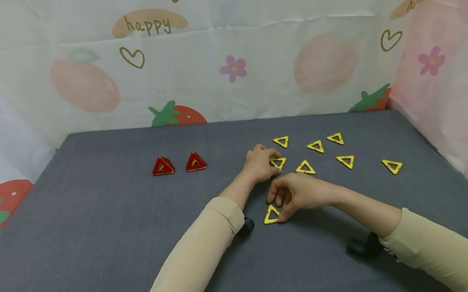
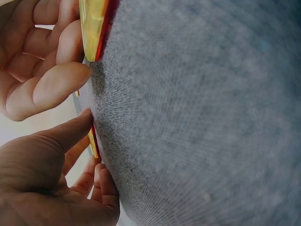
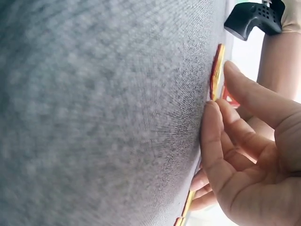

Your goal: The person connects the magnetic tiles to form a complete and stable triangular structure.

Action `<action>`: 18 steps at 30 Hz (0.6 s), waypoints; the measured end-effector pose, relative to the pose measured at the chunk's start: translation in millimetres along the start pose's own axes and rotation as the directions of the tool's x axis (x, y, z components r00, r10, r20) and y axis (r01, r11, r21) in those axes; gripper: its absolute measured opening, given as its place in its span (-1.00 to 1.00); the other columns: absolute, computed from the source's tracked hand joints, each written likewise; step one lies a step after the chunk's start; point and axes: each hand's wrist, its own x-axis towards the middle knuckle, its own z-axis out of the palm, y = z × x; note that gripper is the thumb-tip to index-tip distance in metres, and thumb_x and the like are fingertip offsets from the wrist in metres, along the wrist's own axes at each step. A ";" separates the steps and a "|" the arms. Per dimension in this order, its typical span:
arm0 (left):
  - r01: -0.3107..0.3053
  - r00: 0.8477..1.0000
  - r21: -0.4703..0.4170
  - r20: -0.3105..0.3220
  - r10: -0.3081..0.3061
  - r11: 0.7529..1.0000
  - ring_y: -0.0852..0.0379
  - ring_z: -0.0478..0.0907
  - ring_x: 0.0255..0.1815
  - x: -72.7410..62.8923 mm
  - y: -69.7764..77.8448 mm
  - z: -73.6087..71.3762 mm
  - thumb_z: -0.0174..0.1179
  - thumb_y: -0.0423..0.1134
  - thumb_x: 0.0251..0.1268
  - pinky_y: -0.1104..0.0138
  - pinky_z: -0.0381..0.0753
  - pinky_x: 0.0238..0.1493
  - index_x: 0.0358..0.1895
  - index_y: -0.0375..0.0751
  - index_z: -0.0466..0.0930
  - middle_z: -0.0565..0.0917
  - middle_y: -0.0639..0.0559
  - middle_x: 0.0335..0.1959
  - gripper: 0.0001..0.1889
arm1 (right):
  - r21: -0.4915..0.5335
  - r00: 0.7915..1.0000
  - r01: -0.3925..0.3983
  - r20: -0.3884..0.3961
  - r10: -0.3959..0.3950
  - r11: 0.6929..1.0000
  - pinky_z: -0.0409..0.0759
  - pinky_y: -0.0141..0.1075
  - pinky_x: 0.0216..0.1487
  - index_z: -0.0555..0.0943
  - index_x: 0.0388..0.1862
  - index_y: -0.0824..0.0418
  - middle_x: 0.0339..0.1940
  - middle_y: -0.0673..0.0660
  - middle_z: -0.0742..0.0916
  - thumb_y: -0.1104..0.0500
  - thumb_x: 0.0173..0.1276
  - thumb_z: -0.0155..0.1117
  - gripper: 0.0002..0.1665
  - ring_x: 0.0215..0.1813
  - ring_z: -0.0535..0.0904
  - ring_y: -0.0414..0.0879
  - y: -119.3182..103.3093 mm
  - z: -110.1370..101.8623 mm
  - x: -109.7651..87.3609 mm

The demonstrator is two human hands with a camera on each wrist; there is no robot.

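Observation:
My left hand (image 1: 262,163) holds a yellow triangle tile (image 1: 279,162) at its edges, with the thumb on the near side and a finger on the far side. The left wrist view shows that tile (image 2: 93,142) between thumb and fingers, with a red underside. Closer to me, my right hand (image 1: 302,191) has thumb and fingertips at the edges of another yellow triangle tile (image 1: 270,215). That tile (image 3: 217,70) lies nearly flat on the cloth in the right wrist view. Both tiles have open centres.
Several more yellow triangle tiles (image 1: 346,161) lie spread over the right half of the grey table (image 1: 99,257). Two red triangular pyramids (image 1: 162,166) stand side by side at the back left. A printed curtain (image 1: 205,48) hangs behind the table.

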 end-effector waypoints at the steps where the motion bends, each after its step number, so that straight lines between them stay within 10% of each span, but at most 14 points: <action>1: 0.001 1.000 0.000 0.000 -0.001 1.000 -0.13 0.27 0.38 0.1 0.1 0.1 0.26 -0.15 0.37 0.03 0.35 0.39 0.30 0.01 0.53 0.34 -0.11 0.40 -0.56 | 0.003 1.000 0.003 0.000 -0.003 1.000 0.65 -0.35 -0.25 0.64 -0.07 0.19 -0.27 0.12 0.70 0.14 0.08 0.58 -0.57 -0.33 0.64 -0.22 0.3 0.0 -0.2; 18: 0.001 0.991 -0.105 -0.135 -0.015 0.995 -0.12 0.56 0.21 2.3 -2.5 -0.7 0.42 -0.30 0.16 0.12 0.55 0.25 0.14 -0.21 0.62 0.67 -0.16 0.12 -0.56 | -0.020 1.000 0.009 -0.015 -0.010 1.000 0.64 -0.36 -0.27 0.66 -0.12 0.11 -0.32 0.05 0.70 0.15 0.05 0.60 -0.60 -0.34 0.63 -0.21 2.6 3.4 0.5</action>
